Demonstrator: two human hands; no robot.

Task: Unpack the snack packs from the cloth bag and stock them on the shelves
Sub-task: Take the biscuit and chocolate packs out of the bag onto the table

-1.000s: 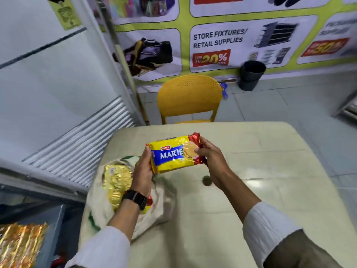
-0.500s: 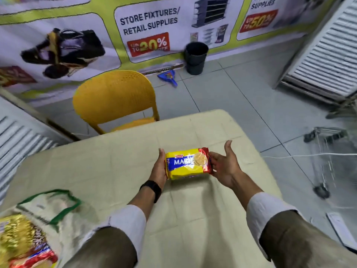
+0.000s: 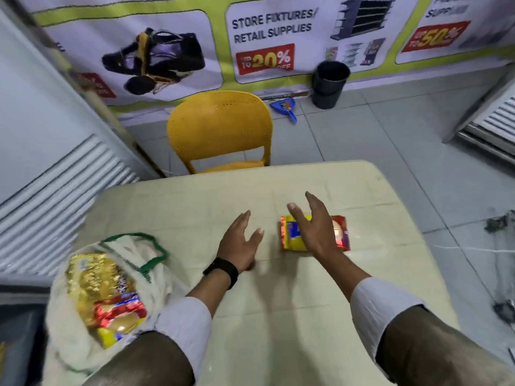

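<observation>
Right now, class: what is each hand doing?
Left hand: open, holding nothing.
Right hand: open, above the biscuit pack, not gripping it.

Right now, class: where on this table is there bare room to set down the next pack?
Free: the far strip by the yellow chair, and the near stretch between the two sleeves. Crowded: the left corner under the cloth bag, and around the biscuit pack.

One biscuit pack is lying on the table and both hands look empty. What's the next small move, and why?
Probably send the left hand back to the cloth bag for another pack. The biscuit pack lies flat on the table, both hands are open, the right hand above it, and more snack packs show in the bag's mouth.
</observation>
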